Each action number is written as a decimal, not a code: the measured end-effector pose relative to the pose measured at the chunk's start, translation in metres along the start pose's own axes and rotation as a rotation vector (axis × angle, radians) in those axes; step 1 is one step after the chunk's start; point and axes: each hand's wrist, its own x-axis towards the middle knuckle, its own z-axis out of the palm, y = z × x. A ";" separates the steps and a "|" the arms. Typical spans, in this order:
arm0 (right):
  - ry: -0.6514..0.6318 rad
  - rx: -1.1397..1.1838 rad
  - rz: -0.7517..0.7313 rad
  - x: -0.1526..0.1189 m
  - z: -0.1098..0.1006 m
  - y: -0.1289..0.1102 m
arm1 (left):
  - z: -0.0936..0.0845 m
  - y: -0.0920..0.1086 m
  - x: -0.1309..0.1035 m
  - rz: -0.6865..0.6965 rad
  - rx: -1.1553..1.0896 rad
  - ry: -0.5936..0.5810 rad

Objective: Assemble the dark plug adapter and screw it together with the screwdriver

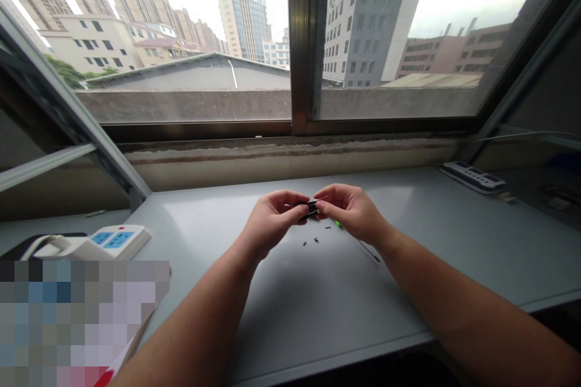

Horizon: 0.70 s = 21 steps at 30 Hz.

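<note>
A small black object (311,210) is pinched between both hands above the middle of the grey table (281,314). My left hand (272,217) grips its left end with thumb and fingers, and my right hand (351,210) grips its right end. Fingertips cover much of it. Just below the hands lie small screws (316,239) and another tiny dark piece (327,227). Something green (338,224) shows partly under my right hand. A thin dark shaft (370,252) lies on the table beside my right wrist.
A white power strip (140,236) with blue sockets sits at the left, with a cable and plug. Another power strip (474,178) lies at the back right. Behind the table is a window (297,127). The lower left corner is pixelated.
</note>
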 end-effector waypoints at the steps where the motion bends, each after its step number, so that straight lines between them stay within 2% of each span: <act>1: 0.000 -0.005 -0.006 0.000 0.000 0.000 | 0.000 0.000 0.000 0.002 0.001 0.001; 21: 0.033 0.013 0.008 0.001 0.003 0.005 | 0.002 -0.002 0.001 -0.009 -0.008 0.036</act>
